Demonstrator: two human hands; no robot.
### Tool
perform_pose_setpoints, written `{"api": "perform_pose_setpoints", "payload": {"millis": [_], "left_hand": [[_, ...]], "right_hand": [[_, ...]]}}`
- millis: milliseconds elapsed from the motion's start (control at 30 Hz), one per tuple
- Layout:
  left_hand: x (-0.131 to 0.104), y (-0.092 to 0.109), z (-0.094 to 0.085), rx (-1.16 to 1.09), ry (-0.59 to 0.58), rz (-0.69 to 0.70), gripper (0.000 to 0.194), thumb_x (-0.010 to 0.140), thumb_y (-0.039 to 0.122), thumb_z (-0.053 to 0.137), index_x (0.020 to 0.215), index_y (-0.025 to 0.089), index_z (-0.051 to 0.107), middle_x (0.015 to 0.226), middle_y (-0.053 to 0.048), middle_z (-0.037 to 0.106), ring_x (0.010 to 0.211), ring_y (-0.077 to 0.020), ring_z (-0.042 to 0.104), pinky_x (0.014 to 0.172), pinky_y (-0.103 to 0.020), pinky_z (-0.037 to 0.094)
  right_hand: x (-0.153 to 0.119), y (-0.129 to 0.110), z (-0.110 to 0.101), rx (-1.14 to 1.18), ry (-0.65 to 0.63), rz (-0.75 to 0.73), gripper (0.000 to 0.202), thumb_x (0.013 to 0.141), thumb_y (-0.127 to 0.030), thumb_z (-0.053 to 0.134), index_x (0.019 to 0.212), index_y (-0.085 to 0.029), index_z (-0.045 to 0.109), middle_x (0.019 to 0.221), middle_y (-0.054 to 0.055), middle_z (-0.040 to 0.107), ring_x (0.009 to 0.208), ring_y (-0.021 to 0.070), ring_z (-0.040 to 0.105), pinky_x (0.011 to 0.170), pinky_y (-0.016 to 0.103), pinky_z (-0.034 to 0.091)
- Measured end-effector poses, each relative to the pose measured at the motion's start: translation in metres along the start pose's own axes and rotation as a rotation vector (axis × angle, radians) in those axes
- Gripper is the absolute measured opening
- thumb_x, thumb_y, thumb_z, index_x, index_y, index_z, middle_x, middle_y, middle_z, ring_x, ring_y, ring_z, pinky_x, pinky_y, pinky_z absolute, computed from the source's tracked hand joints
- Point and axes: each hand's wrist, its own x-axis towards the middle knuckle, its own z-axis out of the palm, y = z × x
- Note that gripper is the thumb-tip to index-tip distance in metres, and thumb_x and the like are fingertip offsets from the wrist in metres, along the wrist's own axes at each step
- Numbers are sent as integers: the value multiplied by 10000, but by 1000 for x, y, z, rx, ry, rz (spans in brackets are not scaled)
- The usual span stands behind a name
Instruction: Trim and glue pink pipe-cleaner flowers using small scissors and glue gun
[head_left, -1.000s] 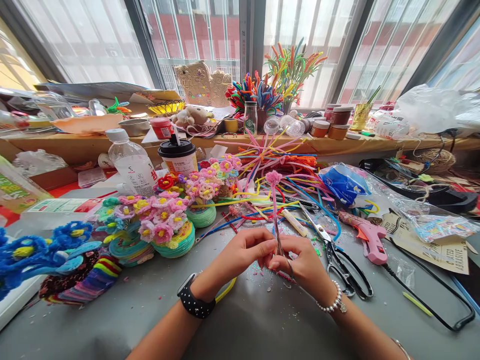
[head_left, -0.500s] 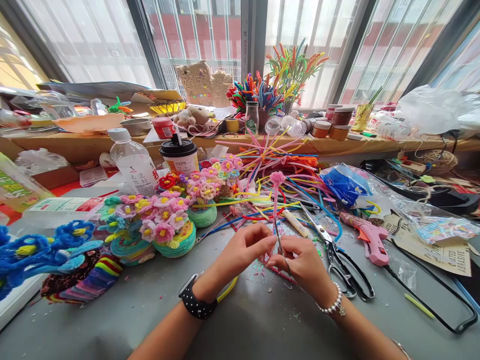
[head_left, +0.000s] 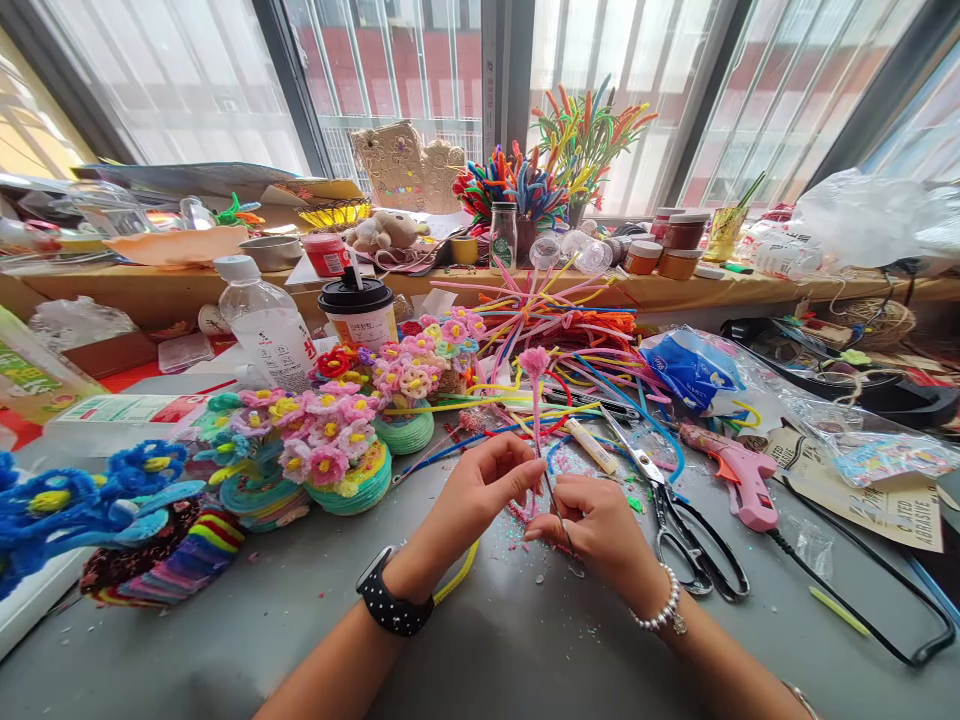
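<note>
My left hand (head_left: 499,482), with a dotted black watch band on the wrist, pinches the stem of a fuzzy pink flower (head_left: 535,362) that stands upright above the fingers. Small scissors (head_left: 555,500) are gripped in my right hand (head_left: 589,520), which has a beaded bracelet; their blades point up beside the stem. Whether the blades touch the stem is too small to tell. Colored bits and a pink beaded piece lie on the table under both hands, partly hidden by them.
Large scissors (head_left: 660,490) and a pink glue gun (head_left: 739,475) lie at the right. Pipe cleaners (head_left: 555,330) are heaped behind the hands. Fuzzy flower pots (head_left: 349,475), a cup (head_left: 361,315) and a bottle (head_left: 270,330) stand at the left. A glue stick (head_left: 590,445) lies just beyond my right hand.
The pink flower has moved a little left and slightly down with my left hand. My right hand's fingers and the small scissors have shifted slightly, and the blades sit farther from the flower head.
</note>
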Motion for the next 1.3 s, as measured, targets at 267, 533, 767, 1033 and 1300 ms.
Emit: {"api": "perform_pose_setpoints", "payload": {"millis": [267, 533, 767, 1033, 1300], "left_hand": [[-1, -1, -1, -38, -35, -3, 199, 698, 310, 594, 650, 154, 480, 550, 45, 486, 503, -72, 444, 504, -201, 361], [-1, -3, -1, -85, -140, -4, 164, 730, 267, 568, 654, 150, 482, 534, 38, 528, 467, -67, 474, 473, -194, 366], [-1, -1, -1, -52, -188, -15, 158, 725, 247, 573, 637, 138, 498, 544, 30, 539, 463, -58, 460, 455, -183, 345], [0, -2, -1, -36, -161, -14, 159, 717, 259, 577, 645, 143, 494, 546, 37, 530, 470, -64, 476, 449, -184, 347], [0, -2, -1, 19, -125, 6, 159, 712, 257, 585, 649, 141, 496, 568, 44, 483, 493, -50, 414, 460, -175, 319]], "right_hand": [[-3, -5, -2, 193, -213, 40, 647, 610, -784, 268, 525, -163, 425, 532, -21, 406, 509, 99, 342, 469, 222, 303], [-2, -3, -3, 251, -309, 13, 650, 656, -759, 241, 649, -158, 487, 598, -14, 437, 550, 112, 377, 500, 225, 311], [-2, -4, -5, 239, -263, 19, 651, 652, -753, 278, 658, -148, 520, 602, -4, 460, 556, 118, 398, 509, 229, 324], [0, -7, -10, 273, -292, 44, 650, 638, -763, 288, 595, -147, 493, 567, -6, 455, 537, 116, 403, 529, 236, 343], [-1, -5, -8, 245, -263, 65, 640, 628, -772, 290, 529, -157, 438, 531, -16, 412, 522, 108, 368, 519, 232, 321]]}}
